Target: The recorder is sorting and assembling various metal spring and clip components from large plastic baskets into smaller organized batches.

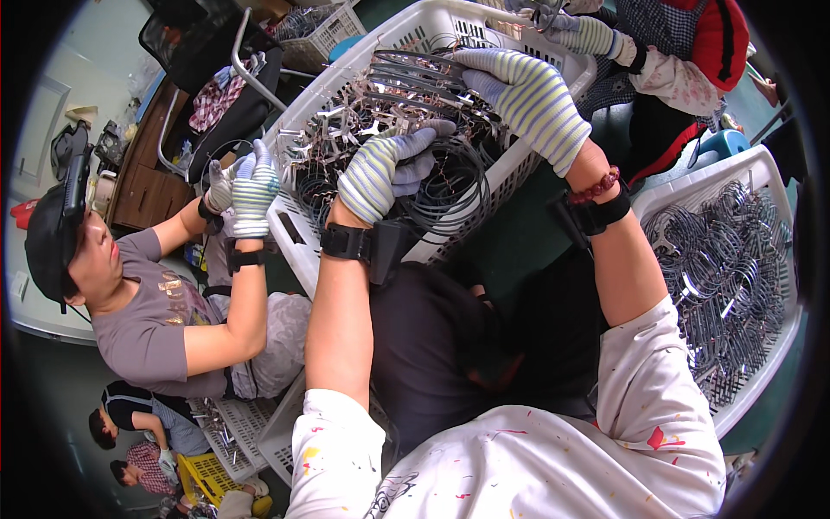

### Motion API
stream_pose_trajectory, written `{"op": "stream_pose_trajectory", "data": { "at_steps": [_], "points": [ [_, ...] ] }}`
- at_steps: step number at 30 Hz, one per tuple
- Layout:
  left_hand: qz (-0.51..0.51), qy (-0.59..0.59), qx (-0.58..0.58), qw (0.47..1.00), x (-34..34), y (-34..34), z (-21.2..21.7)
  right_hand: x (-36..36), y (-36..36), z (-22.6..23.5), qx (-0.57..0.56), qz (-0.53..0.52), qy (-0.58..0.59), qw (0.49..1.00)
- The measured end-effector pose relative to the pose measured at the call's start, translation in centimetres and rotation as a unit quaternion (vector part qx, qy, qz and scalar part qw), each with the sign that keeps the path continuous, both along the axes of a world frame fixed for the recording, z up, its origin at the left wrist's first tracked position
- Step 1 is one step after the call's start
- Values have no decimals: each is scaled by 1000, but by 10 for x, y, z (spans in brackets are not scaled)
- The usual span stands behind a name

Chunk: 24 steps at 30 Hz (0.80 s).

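Both my hands wear striped knit gloves over a large white plastic basket (510, 186) full of dark wire rings with metal clips and copper-coloured ends. My right hand (532, 104) is closed, its fingertips pinching the right end of several dark wire loops (415, 73) raised above the pile. Lower and to the left, my left hand (385, 173) has its fingers curled together; what they grip, if anything, is hidden. Just beside its fingertips hang more dark wire rings (450, 195). Tangled metal clips (333, 138) fill the basket's left part.
At my right stands a second white basket (765, 173) piled with dark wire rings (722, 277). A co-worker with gloved hands (255, 195) sits close at the left. Another person's gloved hand (584, 36) reaches over the far rim. A chair (246, 73) stands far left.
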<state>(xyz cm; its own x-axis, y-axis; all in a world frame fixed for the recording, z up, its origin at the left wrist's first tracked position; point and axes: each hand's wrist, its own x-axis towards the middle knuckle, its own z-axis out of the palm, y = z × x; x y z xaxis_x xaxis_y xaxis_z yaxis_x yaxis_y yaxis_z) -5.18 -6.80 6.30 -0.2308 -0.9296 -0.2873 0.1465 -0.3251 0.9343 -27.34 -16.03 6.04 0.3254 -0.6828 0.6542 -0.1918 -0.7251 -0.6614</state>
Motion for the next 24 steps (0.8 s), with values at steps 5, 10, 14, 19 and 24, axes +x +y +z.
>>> {"op": "stream_pose_trajectory", "data": {
  "at_steps": [5, 10, 14, 19, 24],
  "points": [
    [-40, 86, 3, 995, 4, -3, -8, -4, -14, -7, -33, 12, -73, 997],
    [10, 160, -60, 985, -4, 1, -1, -16, -17, -5, 218, 26, -83, 972],
    [79, 191, -87, 975, 6, -2, -12, -13, -2, 6, 261, 25, -74, 962],
    [140, 205, -158, 956, 16, -5, -21, -6, 24, 29, 341, 57, 55, 937],
    [181, 200, -143, 952, 17, -15, -24, 9, 16, -7, 112, 13, 216, 970]
  ]
}}
